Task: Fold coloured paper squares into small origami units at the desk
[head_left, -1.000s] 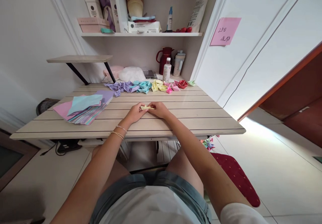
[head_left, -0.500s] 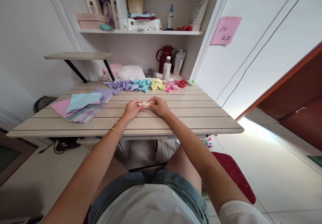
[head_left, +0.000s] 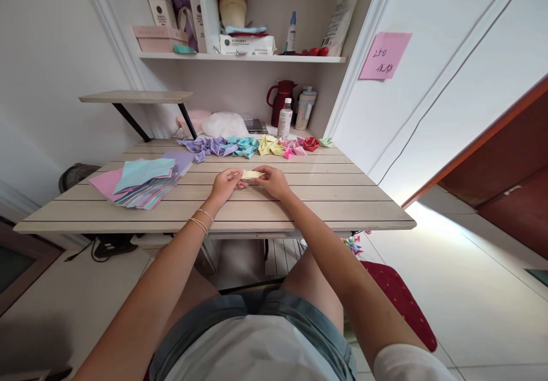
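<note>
Between my two hands is a small piece of folded yellow paper (head_left: pixel 252 174), a narrow strip held just above the slatted table (head_left: pixel 334 198). My left hand (head_left: pixel 228 186) pinches its left end, with fingertips partly hiding it. At the right end, my right hand (head_left: pixel 273 181) grips the paper between thumb and fingers. Beyond the hands lies a row of folded paper pieces: purple ones (head_left: pixel 208 146), blue ones (head_left: pixel 245 146), yellow ones (head_left: pixel 270 145), pink ones (head_left: pixel 294 148), a red one (head_left: pixel 311 144) and a green one (head_left: pixel 326 142).
A stack of coloured paper sheets (head_left: pixel 143 181) lies on the left of the table, near a raised stand (head_left: pixel 137 96). At the back are a plastic bottle (head_left: pixel 285 118), a red jug (head_left: pixel 281 101) and a tumbler (head_left: pixel 305 109). A red cushion (head_left: pixel 398 301) is below right.
The yellow paper showed pointed, raised folds before and now appears as a flatter strip. Both hands stay in nearly the same place, still holding its ends. The view has shifted slightly.
</note>
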Motion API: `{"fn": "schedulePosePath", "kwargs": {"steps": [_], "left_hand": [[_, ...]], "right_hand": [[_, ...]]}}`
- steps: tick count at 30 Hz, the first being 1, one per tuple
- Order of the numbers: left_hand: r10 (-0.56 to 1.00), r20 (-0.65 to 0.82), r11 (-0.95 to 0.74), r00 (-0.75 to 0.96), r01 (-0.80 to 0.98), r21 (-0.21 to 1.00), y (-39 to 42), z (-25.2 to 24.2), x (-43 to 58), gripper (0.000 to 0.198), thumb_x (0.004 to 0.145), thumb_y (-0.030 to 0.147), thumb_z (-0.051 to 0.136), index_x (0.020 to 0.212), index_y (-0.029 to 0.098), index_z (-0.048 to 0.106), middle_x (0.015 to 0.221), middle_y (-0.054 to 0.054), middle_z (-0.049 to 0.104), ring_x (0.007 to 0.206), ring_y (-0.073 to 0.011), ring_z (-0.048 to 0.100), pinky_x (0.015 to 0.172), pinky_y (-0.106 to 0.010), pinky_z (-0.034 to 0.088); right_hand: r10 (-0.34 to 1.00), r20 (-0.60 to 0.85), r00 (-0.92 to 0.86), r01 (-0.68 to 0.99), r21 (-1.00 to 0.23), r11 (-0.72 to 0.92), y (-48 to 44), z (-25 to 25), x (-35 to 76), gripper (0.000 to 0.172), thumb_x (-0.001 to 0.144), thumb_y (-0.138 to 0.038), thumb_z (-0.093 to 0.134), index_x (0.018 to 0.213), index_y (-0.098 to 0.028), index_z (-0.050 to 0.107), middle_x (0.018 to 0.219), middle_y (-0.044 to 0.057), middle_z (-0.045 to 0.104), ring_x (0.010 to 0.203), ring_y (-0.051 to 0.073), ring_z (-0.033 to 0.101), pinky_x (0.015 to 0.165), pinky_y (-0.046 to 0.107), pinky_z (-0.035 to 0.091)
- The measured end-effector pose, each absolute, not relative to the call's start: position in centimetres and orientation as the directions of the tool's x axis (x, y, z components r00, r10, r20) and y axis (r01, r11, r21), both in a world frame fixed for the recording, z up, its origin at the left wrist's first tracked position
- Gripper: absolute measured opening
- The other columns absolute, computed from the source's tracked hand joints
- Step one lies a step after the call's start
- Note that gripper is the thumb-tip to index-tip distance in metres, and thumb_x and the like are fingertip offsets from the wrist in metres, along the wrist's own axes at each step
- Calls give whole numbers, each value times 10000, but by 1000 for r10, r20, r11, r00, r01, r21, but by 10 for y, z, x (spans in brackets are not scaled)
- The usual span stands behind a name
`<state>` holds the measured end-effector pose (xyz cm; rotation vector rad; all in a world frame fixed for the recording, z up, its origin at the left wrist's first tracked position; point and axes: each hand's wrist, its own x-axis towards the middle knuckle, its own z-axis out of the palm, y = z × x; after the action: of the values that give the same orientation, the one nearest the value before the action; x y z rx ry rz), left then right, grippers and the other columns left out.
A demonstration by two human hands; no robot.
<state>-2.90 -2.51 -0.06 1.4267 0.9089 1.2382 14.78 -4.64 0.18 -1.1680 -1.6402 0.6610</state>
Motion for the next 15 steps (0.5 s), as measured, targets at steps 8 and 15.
{"fn": "schedulePosePath", "kwargs": {"steps": [8, 15], "left_hand": [[932, 253, -252, 260, -37, 967, -23, -5, -29, 362, 691, 388, 697, 912, 113, 614, 674, -48, 680, 589, -148, 658, 572, -254, 529], [935, 286, -295, 209, 13, 955, -24, -3, -30, 318, 738, 333, 645, 981, 135, 593, 648, -12, 653, 549, -125, 638, 541, -227, 497]], "right_hand": [[919, 383, -95, 377, -840, 390, -49, 3, 146, 342, 685, -329, 648, 972, -142, 652, 603, -17, 611, 550, 114, 531, 554, 225, 408], [939, 340, -57, 185, -920, 345, -48, 5, 146, 249, 680, -356, 643, 812, -145, 641, 697, 28, 651, 575, 126, 583, 597, 262, 477]]}}
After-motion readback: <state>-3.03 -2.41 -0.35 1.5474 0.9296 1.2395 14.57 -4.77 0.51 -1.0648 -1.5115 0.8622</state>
